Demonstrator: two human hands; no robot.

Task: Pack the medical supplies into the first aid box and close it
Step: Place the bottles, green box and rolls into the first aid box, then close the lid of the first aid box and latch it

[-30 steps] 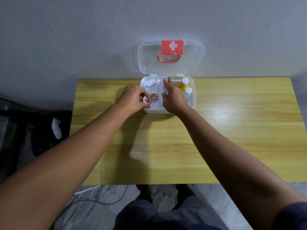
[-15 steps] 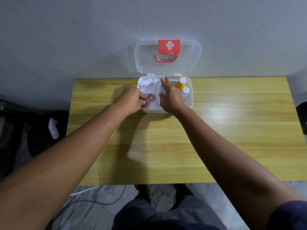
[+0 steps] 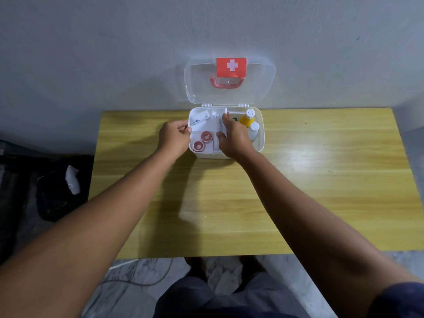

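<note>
The white first aid box (image 3: 261, 138) stands at the table's far edge, its clear lid (image 3: 257, 88) open and upright against the wall. Two red tape rolls (image 3: 206, 135) lie in the front left compartment. Behind them lies a white tube (image 3: 201, 118). A yellow bottle (image 3: 247, 119) and a white bottle (image 3: 253, 130) stand at the right end. My left hand (image 3: 175, 137) pinches the box's left rim with curled fingers. My right hand (image 3: 234, 137) is in the middle compartment, thumb and forefinger around a white packet (image 3: 218, 121); the hand hides part of it.
The yellow wooden table (image 3: 298, 191) runs wide on both sides of the box and toward me. A grey wall rises directly behind the lid. A dark bag (image 3: 55, 193) holding a white object lies on the floor to the left, and a cable (image 3: 137, 281) trails under the table.
My left hand has let go of the red tape roll, which now lies in the compartment, and has drawn back left to the box's rim. The right hand has stayed on the white packet.
</note>
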